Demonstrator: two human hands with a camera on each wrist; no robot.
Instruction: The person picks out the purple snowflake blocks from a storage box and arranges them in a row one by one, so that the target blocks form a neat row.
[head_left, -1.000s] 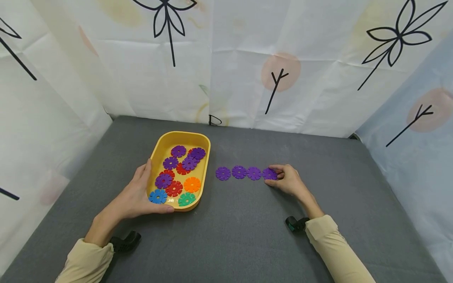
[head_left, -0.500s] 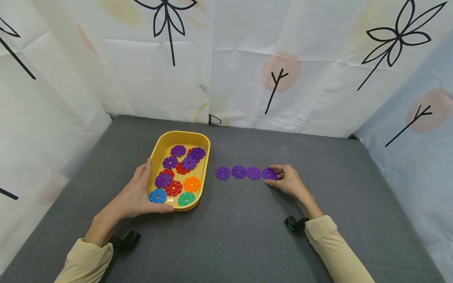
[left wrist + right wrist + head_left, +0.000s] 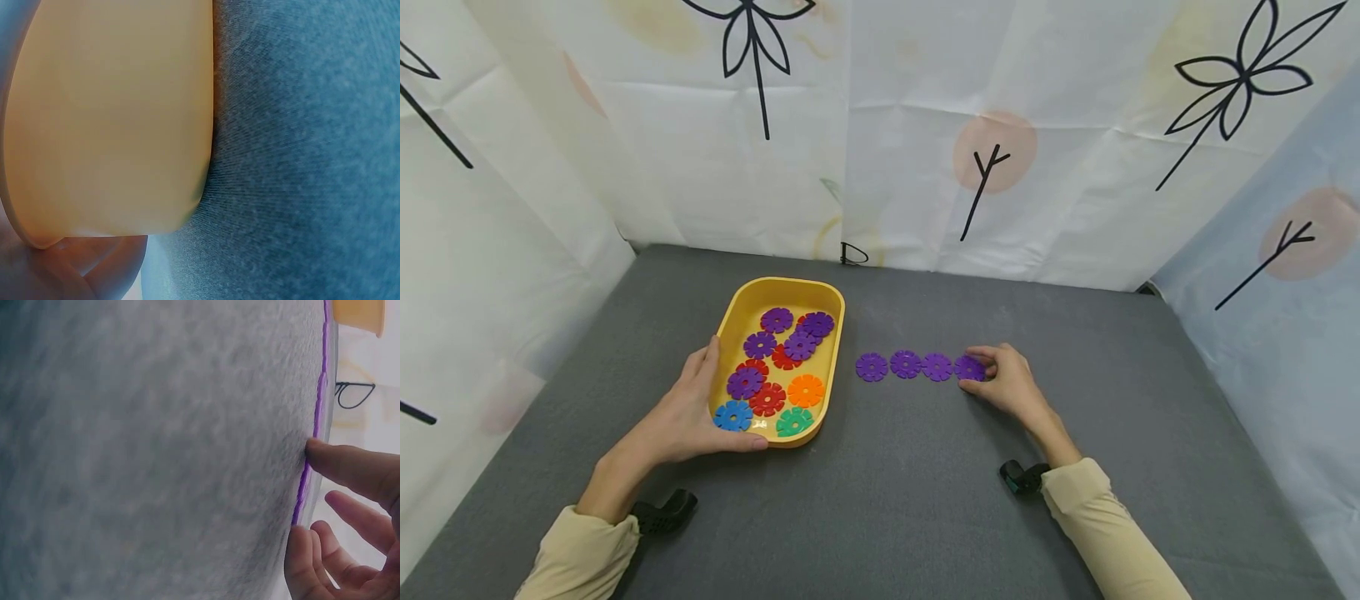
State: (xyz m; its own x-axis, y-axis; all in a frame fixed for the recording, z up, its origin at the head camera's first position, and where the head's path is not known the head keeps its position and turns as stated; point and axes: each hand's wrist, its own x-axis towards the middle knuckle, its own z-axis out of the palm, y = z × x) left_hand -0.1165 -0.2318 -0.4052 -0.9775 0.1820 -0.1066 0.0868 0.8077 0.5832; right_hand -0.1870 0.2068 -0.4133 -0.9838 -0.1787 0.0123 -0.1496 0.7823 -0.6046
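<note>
At the left of the head view my left hand (image 3: 688,421) grips the near left corner of a yellow tray (image 3: 781,295), thumb along its near rim and fingers against its left side. In the tray lie several purple flower-shaped discs (image 3: 760,345), red ones (image 3: 767,400), an orange one (image 3: 806,391), a blue one (image 3: 733,415) and a green one (image 3: 794,422). Right of the tray, several purple discs form a row, flat on the table. My right hand (image 3: 1009,385) pinches the row's rightmost purple disc (image 3: 968,368) by its edges. The right wrist view shows this row edge-on.
Grey cloth covers the table (image 3: 880,508). A white patterned curtain (image 3: 910,183) stands behind it and along both sides. Each wrist carries a black camera mount, the left one (image 3: 664,512) and the right one (image 3: 1022,477).
My right hand and wrist have shifted very slightly left, still pinching the end disc. The left hand keeps its grip, and the tray and row look the same.
</note>
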